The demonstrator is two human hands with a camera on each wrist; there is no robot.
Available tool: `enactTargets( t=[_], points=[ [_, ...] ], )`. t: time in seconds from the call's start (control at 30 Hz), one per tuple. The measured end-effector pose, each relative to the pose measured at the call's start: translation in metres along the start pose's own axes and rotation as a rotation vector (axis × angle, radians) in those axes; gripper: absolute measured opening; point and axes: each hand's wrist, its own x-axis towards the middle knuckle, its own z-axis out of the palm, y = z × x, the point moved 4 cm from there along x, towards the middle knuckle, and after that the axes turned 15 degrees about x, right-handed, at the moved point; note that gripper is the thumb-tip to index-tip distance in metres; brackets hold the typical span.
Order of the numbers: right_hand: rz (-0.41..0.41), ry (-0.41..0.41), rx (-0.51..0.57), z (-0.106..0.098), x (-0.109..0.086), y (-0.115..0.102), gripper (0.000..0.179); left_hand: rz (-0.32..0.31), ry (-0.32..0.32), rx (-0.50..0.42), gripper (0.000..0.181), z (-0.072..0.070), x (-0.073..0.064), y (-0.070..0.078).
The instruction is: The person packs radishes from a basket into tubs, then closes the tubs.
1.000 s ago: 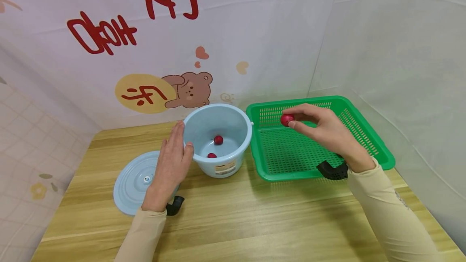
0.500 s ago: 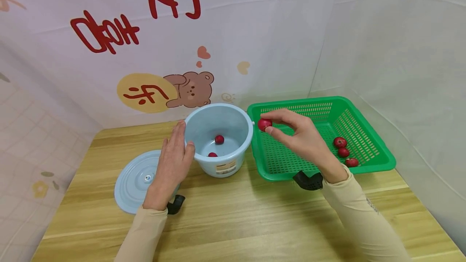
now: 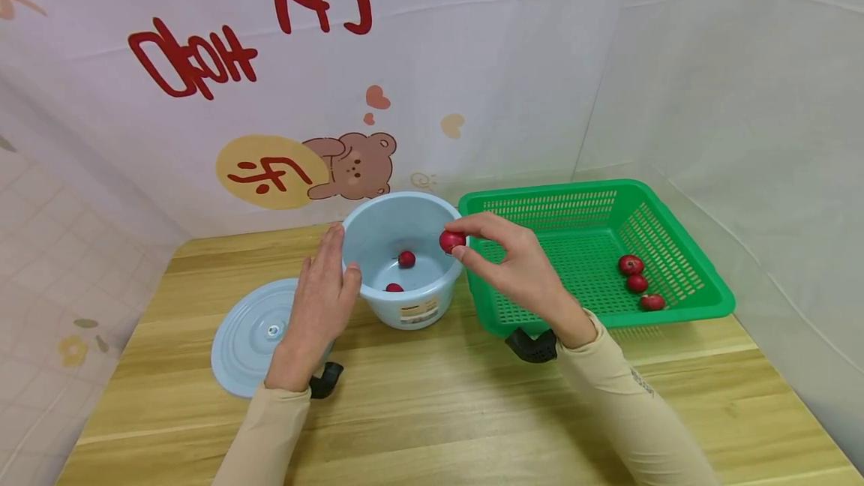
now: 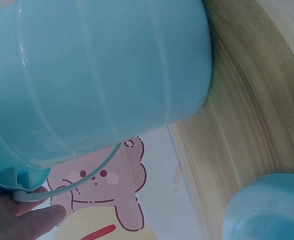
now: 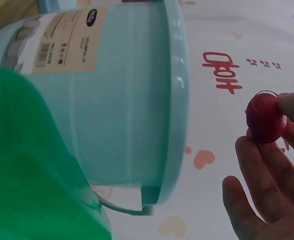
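Note:
In the head view, my right hand (image 3: 516, 265) pinches a red radish (image 3: 452, 241) between thumb and fingertips, above the right rim of a light blue bucket (image 3: 415, 315). The right wrist view shows a thin root curling from this radish (image 5: 266, 117). My left hand (image 3: 317, 298) rests on the bucket's left rim with its fingers straight. Two radishes lie inside the bucket, one of them (image 3: 406, 259) near the middle of its floor, the other partly hidden by the front rim. To the right, a green basket (image 3: 574, 261) holds three radishes (image 3: 637, 283) in its right part.
A light blue lid (image 3: 246, 336) lies on the wooden table (image 3: 418, 403) left of the bucket, partly behind my left hand. The bucket's handle (image 4: 87, 177) hangs down at its far side. A printed cloth wall (image 3: 513, 81) stands behind everything.
My right hand has carried the radish leftward from over the green basket to the bucket's right rim, uncovering the radishes in the basket. My left hand stays on the bucket.

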Motion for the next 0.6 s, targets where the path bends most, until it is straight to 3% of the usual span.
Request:
enactTargets(
  t=[0.4,0.6],
  points=[
    [-0.066,-0.003,-0.032,0.024,0.003,0.009,0.025,-0.002,0.007,-0.001,0.065,0.0,0.0,0.0],
    [-0.066,-0.019,-0.105,0.033,0.003,0.015,0.025,0.0,0.002,-0.005,0.065,0.0,0.0,0.0]
  ],
)
